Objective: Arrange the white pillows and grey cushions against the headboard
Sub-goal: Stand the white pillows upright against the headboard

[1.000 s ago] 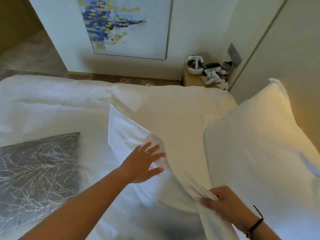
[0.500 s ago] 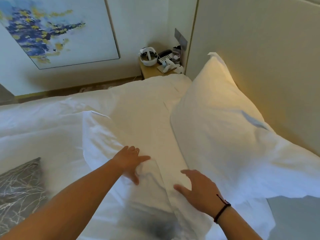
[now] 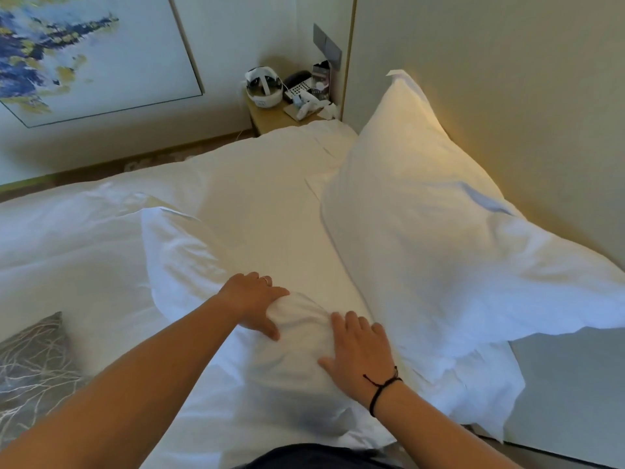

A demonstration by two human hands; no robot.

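Observation:
One white pillow [image 3: 422, 225] leans against the beige headboard [image 3: 507, 96] on the right. A second white pillow [image 3: 189, 265] lies flat on the bed in front of me. My left hand [image 3: 253, 299] presses on its near end with the fingers curled into the fabric. My right hand [image 3: 358, 350], with a black cord at the wrist, lies flat on the same end, fingers spread. A grey cushion [image 3: 30, 363] with a white branch pattern shows at the lower left edge, partly cut off.
A white duvet [image 3: 67, 252] covers the bed. A wooden bedside table [image 3: 274, 118] at the far corner holds a white headset [image 3: 263, 86], a phone and small items. A framed blue and yellow painting [image 3: 84, 52] hangs on the far wall.
The view has swung right toward the headboard. My right hand let go of the pillow's edge and came down flat on it. My left hand slid nearer and pressed into the fabric.

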